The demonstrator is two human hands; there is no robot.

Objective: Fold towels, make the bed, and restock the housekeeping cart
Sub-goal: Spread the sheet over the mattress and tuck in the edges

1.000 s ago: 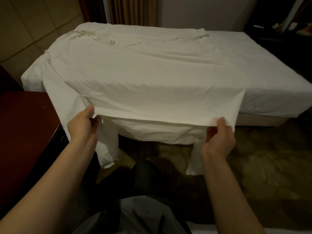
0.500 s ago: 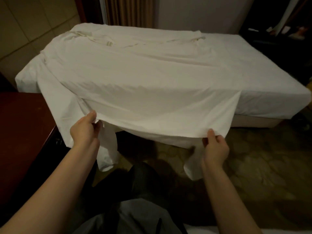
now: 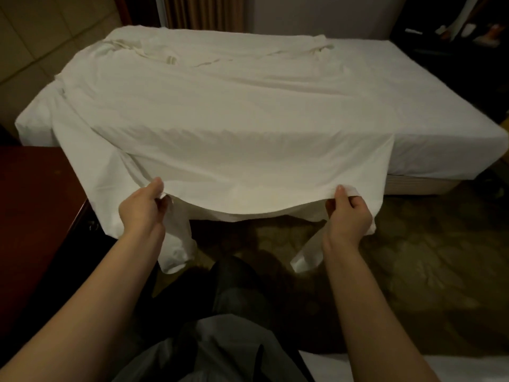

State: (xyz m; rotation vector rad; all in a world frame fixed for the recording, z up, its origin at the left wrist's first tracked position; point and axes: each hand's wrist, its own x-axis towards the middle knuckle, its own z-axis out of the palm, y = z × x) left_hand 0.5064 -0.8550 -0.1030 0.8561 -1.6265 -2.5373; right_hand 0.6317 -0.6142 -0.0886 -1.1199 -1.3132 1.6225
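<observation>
A white sheet [image 3: 220, 125] lies spread over the bed [image 3: 429, 144], rumpled along its far edge near the headboard end. Its near edge hangs off the foot of the bed and sags between my hands. My left hand [image 3: 143, 208] pinches that edge on the left, thumb on top. My right hand [image 3: 348, 213] grips the same edge on the right, with cloth bunched under the fingers. Two loose corners dangle below my hands toward the floor. The right part of the mattress shows its own white cover, not overlaid by the sheet.
A dark red-brown wooden cabinet [image 3: 33, 216] stands close on the left, beside the bed's foot. Patterned carpet [image 3: 427, 271] spreads to the right. Curtains [image 3: 203, 12] and a tiled wall [image 3: 41, 37] lie behind the bed. Dark furniture with small items [image 3: 468, 31] sits at the far right.
Both hands have lowered the sheet's near edge. The edge was taut and raised; now it sags in the middle. My right hand shifted slightly lower.
</observation>
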